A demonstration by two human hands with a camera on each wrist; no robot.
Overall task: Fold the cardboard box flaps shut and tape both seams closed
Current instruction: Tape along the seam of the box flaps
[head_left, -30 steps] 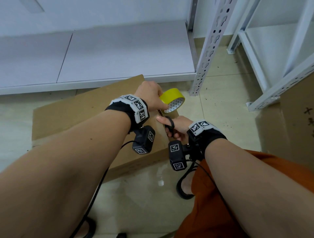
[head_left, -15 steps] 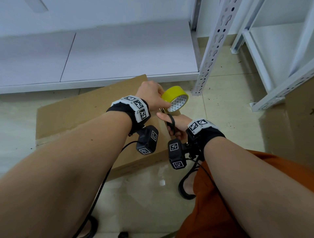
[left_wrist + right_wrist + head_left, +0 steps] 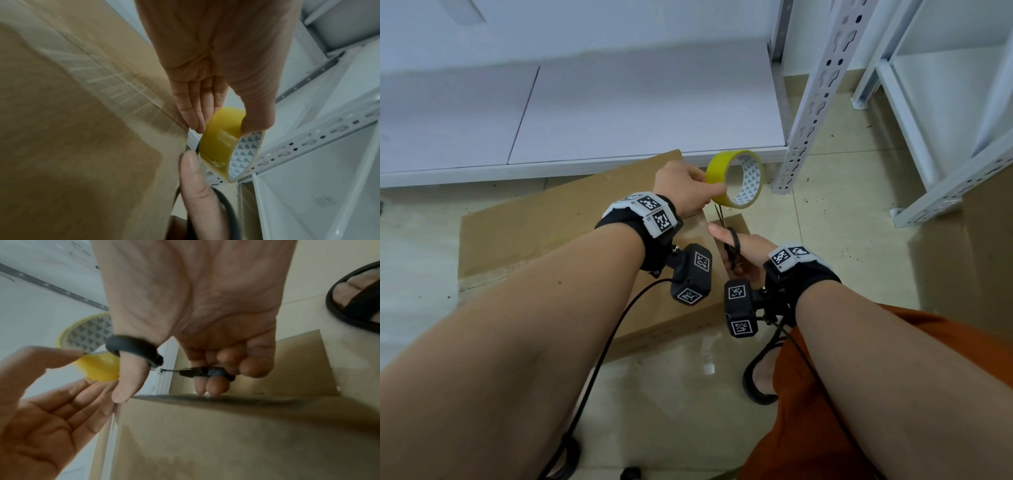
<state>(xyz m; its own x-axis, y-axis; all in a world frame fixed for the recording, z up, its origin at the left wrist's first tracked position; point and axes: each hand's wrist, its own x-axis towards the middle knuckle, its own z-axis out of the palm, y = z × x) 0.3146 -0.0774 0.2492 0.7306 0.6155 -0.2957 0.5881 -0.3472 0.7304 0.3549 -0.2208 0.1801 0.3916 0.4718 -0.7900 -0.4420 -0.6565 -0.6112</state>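
The cardboard box (image 3: 544, 240) lies flat on the floor under both my wrists, its flaps down and a strip of clear tape (image 3: 115, 84) running along the seam toward my fingers. Just past the box's far corner, my left hand (image 3: 681, 192) holds the yellow tape roll (image 3: 736, 180) upright, thumb on its outer face and fingers (image 3: 195, 104) behind it. My right hand (image 3: 743, 250) sits just below the roll with thumb and fingers curled through the black loops of the scissors (image 3: 729, 240), blades pointing up toward the roll. From the head view the blades look slightly parted, though I cannot tell whether they touch the tape. The right wrist view alone shows the scissor loops (image 3: 133, 345) round my thumb and two fingertips resting on the box edge; the left wrist view alone shows the taped seam close up. White metal shelving (image 3: 811, 102) stands beyond the roll.
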